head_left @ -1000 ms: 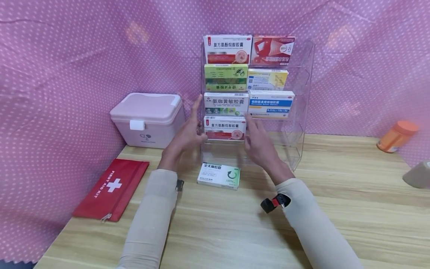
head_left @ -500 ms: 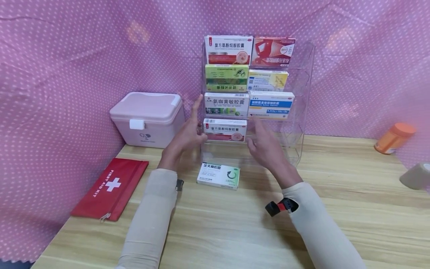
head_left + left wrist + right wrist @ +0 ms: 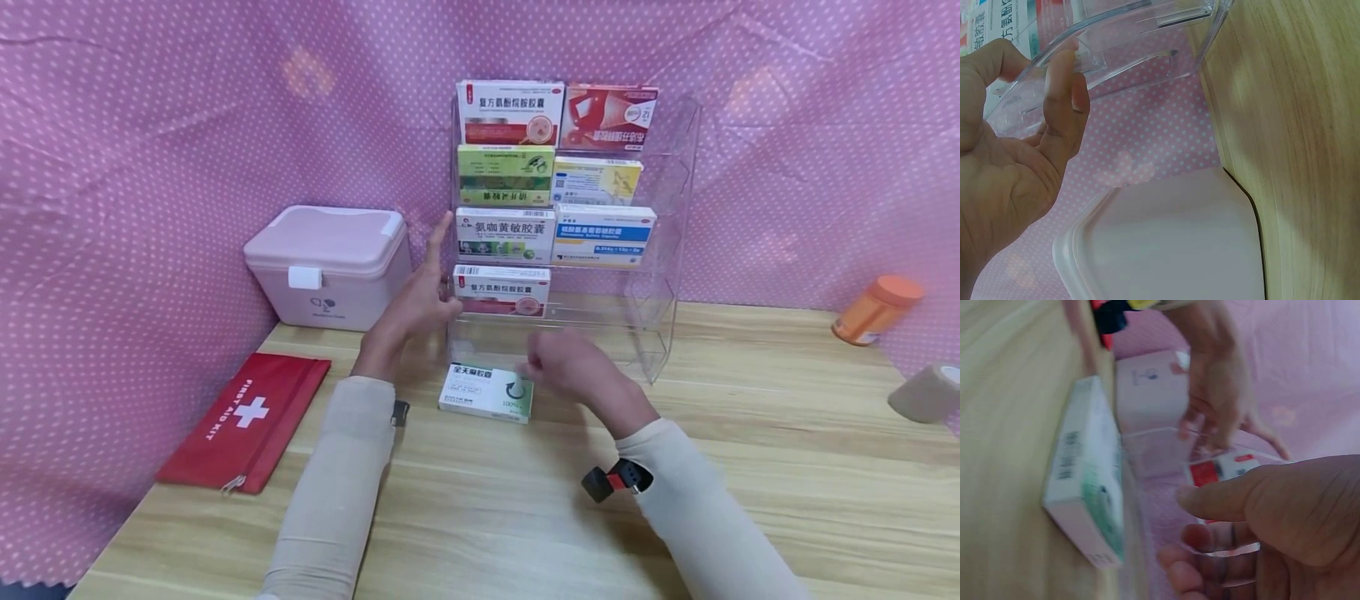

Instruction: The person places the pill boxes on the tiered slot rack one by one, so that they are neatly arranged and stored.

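Here the left hand [image 3: 411, 310] rests straight-fingered against the rack's [image 3: 678, 217] left wall, seemingly steadying it. The right hand [image 3: 564, 367], fingers loosely bent and holding nothing, hovers at the green-white box [image 3: 480, 392] lying flat on the table [image 3: 750, 467] before the rack.

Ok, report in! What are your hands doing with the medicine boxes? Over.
Left hand open, touching the clear rack by its left side. Right hand open, low over the green-and-white box flat on the table, not gripping. Nothing in the way.
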The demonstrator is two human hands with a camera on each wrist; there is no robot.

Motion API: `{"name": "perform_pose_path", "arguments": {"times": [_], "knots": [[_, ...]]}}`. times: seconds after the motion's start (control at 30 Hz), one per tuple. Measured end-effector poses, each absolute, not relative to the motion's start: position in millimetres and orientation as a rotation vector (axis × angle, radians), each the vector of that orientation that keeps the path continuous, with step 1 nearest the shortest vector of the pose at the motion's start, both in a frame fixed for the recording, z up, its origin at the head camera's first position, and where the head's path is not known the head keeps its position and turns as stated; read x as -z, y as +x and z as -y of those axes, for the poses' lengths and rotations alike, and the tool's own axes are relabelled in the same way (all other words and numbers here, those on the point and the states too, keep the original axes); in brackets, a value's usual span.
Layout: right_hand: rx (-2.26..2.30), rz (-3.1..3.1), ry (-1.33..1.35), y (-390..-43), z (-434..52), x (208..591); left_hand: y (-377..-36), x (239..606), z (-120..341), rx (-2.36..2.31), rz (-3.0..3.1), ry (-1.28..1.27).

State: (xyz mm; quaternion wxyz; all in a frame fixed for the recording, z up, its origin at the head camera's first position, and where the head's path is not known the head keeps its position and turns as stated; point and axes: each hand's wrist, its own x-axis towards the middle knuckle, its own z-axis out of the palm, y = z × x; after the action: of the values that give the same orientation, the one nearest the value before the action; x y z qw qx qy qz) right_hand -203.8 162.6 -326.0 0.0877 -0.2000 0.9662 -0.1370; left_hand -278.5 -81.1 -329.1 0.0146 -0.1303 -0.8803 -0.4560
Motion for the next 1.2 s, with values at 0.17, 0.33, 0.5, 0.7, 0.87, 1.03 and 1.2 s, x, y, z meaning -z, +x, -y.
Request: {"name": "perform_pose_path", "arguments": {"times": [0.17,0.33,0.5,0.7,0.87,1.03,1.2], "knots": [[0.258,-2.802,-0.566,-203,-154,340,-278,331,81,1.417,2.733,-0.413],[0.194,-2.747,-0.517,-202,-154,347,-278,331,81,1.409,2.73,-0.441],[0.225,-2.712,-0.511,-202,-164,349,-279,330,81,1.423,2.729,-0.439],[0.289,-2.682,-0.457,-201,-177,346,-278,330,83,1.439,2.739,-0.425],[0.334,-2.67,-0.43,-201,-188,346,-279,330,83,1.445,2.751,-0.425],[0.341,-2.657,-0.399,-200,-201,345,-279,329,83,1.437,2.739,-0.442],[0.35,-2.61,-0.355,-201,-208,342,-279,329,83,1.429,2.74,-0.447]]}}
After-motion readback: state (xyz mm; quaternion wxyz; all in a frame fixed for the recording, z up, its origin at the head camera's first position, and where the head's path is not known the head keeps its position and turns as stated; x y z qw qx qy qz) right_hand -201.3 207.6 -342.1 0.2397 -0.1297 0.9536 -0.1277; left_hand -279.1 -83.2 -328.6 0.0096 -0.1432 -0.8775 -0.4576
